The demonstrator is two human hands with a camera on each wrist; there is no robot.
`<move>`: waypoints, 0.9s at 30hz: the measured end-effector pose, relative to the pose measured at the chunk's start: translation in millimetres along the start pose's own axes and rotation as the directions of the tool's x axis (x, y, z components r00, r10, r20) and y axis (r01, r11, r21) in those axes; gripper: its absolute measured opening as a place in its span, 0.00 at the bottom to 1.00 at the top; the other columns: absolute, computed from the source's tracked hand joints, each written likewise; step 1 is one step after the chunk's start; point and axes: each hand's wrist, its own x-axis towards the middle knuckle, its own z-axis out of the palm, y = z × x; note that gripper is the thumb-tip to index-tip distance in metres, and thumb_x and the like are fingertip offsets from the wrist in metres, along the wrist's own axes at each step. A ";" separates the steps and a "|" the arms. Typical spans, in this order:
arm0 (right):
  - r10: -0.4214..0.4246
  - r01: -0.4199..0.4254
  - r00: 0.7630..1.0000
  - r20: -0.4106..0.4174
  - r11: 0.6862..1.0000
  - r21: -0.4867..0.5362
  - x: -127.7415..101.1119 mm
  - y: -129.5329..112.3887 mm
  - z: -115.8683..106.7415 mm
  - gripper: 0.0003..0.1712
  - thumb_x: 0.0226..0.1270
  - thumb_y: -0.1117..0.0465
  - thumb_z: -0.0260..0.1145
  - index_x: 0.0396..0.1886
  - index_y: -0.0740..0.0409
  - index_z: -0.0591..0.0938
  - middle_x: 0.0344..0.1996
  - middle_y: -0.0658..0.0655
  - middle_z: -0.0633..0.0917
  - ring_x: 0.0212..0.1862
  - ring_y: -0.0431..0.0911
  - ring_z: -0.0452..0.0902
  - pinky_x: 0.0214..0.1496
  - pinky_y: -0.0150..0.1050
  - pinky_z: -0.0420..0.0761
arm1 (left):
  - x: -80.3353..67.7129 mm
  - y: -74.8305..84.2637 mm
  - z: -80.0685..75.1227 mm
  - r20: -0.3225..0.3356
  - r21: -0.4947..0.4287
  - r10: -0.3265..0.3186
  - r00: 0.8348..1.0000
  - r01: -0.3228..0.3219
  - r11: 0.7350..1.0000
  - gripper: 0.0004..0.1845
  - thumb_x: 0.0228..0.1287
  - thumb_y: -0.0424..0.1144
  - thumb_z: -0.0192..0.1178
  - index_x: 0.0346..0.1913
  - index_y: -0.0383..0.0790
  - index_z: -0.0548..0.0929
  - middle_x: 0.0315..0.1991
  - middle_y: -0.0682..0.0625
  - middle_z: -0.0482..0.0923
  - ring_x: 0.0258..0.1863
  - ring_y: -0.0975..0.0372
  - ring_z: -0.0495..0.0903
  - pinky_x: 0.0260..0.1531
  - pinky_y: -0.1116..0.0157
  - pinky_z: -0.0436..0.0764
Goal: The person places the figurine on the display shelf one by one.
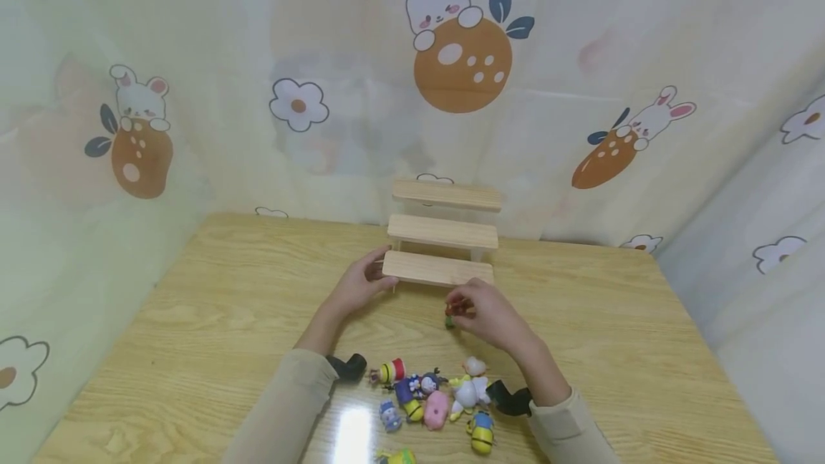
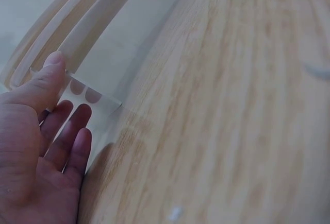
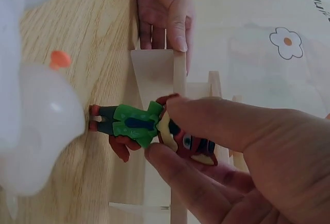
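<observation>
While the left hand [image 1: 356, 285] steadies the three-step wooden display stand [image 1: 443, 235] at the left end of its lowest step, the right hand [image 1: 491, 316] holds a small fox figurine [image 3: 154, 126] just in front of that same step. Left thumb lies on top of the lowest step, fingers fairly straight & tucked under/against the end of it, per the left wrist view; so it's bracing the stand w/ a light clasp, not clenched. Right thumb and forefinger pinch the figurine at its head; body in a green shirt w/ dark tie and dark trousers sticks out sideways from the fingers in the right wrist view. Figurine sits low, near the wooden table [image 1: 206, 321], close to the front edge of the lowest step, twd its right half; can't tell if the feet touch the table.

Nearer the person, betw. the two forearms, lies a cluster of small toy figures [image 1: 438, 399]: a pink pig-like one [image 1: 436, 409], a white duck-like one [image 1: 470, 389], a yellow-and-blue one [image 1: 480, 434], others too small to name. Cloth w/ rabbit-and-carrot print [image 1: 460, 49] hangs behind and at both sides of the table.
</observation>
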 end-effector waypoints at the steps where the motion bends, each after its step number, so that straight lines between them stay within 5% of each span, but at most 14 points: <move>1: 0.007 -0.007 1.000 -0.009 1.000 -0.009 -0.1 0.0 -0.3 0.13 0.53 0.67 0.72 0.39 0.58 0.83 0.36 0.52 0.79 0.39 0.42 0.80 0.43 0.32 0.82 | 2.3 -4.1 0.5 -0.003 -0.004 0.001 1.000 -0.001 1.000 0.39 0.60 0.36 0.64 0.72 0.39 0.59 0.64 0.36 0.69 0.57 0.46 0.75 0.56 0.57 0.78; 6: 0.010 -0.011 0.999 -0.034 0.999 -0.030 0.3 0.3 -2.0 0.11 0.55 0.66 0.71 0.39 0.57 0.84 0.36 0.51 0.81 0.40 0.42 0.80 0.45 0.36 0.83 | 10.4 -18.0 1.3 -0.011 -0.007 0.005 1.000 -0.006 1.000 0.39 0.58 0.38 0.66 0.72 0.44 0.60 0.64 0.39 0.70 0.58 0.49 0.76 0.56 0.58 0.78; 14: 0.007 -0.010 0.999 -0.047 0.999 -0.053 0.9 -0.1 -3.2 0.11 0.55 0.66 0.71 0.40 0.58 0.85 0.36 0.51 0.84 0.41 0.43 0.81 0.45 0.35 0.84 | 5.3 -0.8 -1.7 0.016 0.002 -0.003 1.000 0.003 1.000 0.39 0.60 0.36 0.65 0.72 0.39 0.59 0.65 0.37 0.68 0.58 0.48 0.75 0.56 0.58 0.78; 20: 0.033 -0.036 0.998 -0.051 0.997 -0.072 0.0 -1.0 -2.3 0.12 0.55 0.64 0.72 0.41 0.56 0.85 0.36 0.50 0.84 0.40 0.42 0.81 0.43 0.35 0.84 | 11.5 -18.5 0.3 0.011 0.001 -0.011 1.000 0.011 1.000 0.39 0.60 0.38 0.65 0.73 0.42 0.58 0.67 0.39 0.66 0.60 0.48 0.73 0.57 0.59 0.77; 27: 0.030 -0.035 0.998 -0.050 0.994 -0.102 0.4 -2.9 -4.0 0.11 0.57 0.60 0.71 0.40 0.55 0.86 0.35 0.49 0.83 0.39 0.42 0.80 0.41 0.38 0.81 | 9.3 -18.3 1.3 -0.025 0.005 -0.002 1.000 0.002 1.000 0.39 0.59 0.41 0.66 0.72 0.45 0.61 0.65 0.41 0.69 0.58 0.49 0.75 0.57 0.57 0.78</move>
